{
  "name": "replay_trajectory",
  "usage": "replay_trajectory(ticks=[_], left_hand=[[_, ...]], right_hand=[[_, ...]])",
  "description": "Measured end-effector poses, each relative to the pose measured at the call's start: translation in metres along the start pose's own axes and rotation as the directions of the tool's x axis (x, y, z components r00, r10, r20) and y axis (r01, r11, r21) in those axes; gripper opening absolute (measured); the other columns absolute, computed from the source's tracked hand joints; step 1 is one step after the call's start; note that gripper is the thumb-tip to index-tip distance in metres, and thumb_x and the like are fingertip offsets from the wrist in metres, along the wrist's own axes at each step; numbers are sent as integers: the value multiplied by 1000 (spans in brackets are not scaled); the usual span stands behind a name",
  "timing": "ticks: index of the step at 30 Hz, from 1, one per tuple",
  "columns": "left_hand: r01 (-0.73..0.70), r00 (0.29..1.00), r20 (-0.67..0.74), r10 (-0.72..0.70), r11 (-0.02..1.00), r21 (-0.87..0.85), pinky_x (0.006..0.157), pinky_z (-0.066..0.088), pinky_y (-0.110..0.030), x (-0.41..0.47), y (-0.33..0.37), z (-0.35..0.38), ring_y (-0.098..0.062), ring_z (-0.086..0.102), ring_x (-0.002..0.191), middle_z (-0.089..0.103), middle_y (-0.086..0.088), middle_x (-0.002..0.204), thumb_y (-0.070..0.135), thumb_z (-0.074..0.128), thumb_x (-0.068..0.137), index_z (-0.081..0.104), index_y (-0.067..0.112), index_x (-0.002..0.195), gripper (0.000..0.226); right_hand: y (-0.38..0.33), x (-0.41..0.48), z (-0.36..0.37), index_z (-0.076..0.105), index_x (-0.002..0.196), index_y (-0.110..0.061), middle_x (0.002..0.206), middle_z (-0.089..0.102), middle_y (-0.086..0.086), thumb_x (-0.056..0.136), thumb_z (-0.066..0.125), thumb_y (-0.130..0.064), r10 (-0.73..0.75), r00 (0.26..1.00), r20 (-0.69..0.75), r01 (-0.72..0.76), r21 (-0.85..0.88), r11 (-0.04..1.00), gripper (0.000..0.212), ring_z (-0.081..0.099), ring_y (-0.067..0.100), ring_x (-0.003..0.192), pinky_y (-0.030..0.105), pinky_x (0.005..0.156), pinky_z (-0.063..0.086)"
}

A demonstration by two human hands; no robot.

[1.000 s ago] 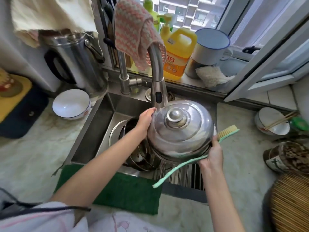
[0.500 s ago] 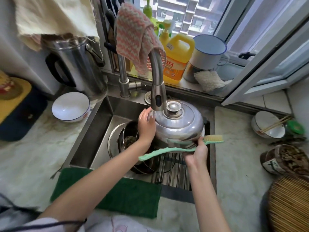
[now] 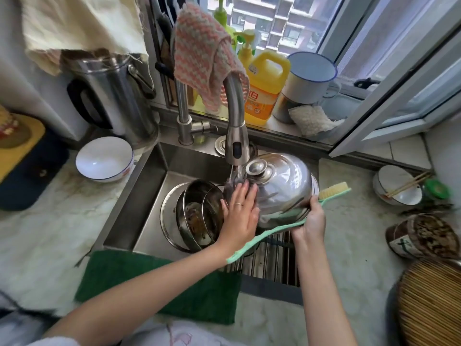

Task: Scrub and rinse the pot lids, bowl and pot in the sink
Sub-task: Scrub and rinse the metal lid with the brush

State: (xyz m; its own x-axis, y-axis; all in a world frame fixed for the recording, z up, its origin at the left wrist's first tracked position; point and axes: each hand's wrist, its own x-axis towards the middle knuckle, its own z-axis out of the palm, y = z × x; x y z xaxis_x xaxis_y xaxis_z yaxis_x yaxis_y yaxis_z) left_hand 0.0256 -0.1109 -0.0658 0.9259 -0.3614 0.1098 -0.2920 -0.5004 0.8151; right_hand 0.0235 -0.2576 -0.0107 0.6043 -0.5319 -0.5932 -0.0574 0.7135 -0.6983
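Over the sink (image 3: 149, 196), seen from the head camera, a domed lid (image 3: 282, 186) is held tilted beneath the faucet (image 3: 237, 136), its knob pointing up and left towards the spout. Water runs onto the lid's left side. The left hand (image 3: 240, 213) lies flat against that wet side, fingers straight and spread. The right hand (image 3: 310, 221) curls round the lid's lower right rim, and the green brush (image 3: 274, 229) is clamped in the same grasp, bristles up to the right, handle trailing down left. Just left of the lid, a steel pot (image 3: 179, 213) sits in the basin with smaller steel pieces nested inside. A white bowl (image 3: 104, 158) stands on the counter to the left of the sink.
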Motion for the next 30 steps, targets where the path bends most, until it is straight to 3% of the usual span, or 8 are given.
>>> replay_trajectory(ticks=[4,6,11,16,21,23,27,30], left_hand=[[-387,922,66,382,904,181,120,6,-40,-4,-4,-4,-19,6,147,11,-9,159,35,23,102,13,7,150,56],[-411,912,67,405,904,121,120,10,-38,6,3,-9,-16,8,147,13,-6,158,34,28,101,13,9,150,57],[27,997,-66,-30,999,-38,118,10,-29,49,28,-18,-7,16,143,24,2,156,32,38,98,26,20,149,54],[525,823,-57,-566,794,-306,96,41,-39,95,3,-44,-33,52,114,58,-19,119,26,36,96,59,1,114,39],[391,907,-115,-405,912,-125,115,21,-40,51,18,-16,-20,24,140,37,-2,146,23,47,93,56,18,122,30],[314,930,-172,-324,946,-82,116,20,-39,47,15,-13,-17,26,140,47,2,139,18,49,92,67,20,107,23],[506,809,-74,-583,755,-418,95,41,-37,84,-9,-38,-29,53,112,66,-10,108,33,40,77,71,15,83,37],[497,847,-72,-527,832,-246,98,35,-31,74,1,-26,-23,44,120,60,-7,118,23,45,89,67,14,96,26]], right_hand=[[-10,-5,10,57,99,-10,97,67,12,101,42,-30,-44,996,72,58,-201,978,24,67,24,88,42,80,55],[-8,-9,18,59,95,-12,88,67,9,101,43,-27,-56,989,138,94,-287,953,23,68,23,81,40,77,56],[14,-15,36,62,106,-7,98,70,11,100,43,-21,19,970,244,98,-459,883,24,68,24,90,38,80,55],[24,-17,53,65,102,-3,89,67,10,96,50,-15,75,961,267,124,-655,746,20,64,21,80,31,73,50],[42,-18,62,66,83,-14,81,64,8,91,54,-9,48,985,169,86,-701,708,15,59,21,78,29,67,43],[46,-22,57,67,85,-13,79,64,6,91,54,-9,48,987,153,70,-683,727,15,59,19,75,27,64,44],[46,-24,49,61,104,6,84,54,13,95,51,-14,52,990,134,58,-708,703,24,53,22,71,27,60,41],[47,-24,51,61,105,5,83,55,13,94,51,-13,7,990,139,97,-727,680,24,52,23,75,30,65,40]])
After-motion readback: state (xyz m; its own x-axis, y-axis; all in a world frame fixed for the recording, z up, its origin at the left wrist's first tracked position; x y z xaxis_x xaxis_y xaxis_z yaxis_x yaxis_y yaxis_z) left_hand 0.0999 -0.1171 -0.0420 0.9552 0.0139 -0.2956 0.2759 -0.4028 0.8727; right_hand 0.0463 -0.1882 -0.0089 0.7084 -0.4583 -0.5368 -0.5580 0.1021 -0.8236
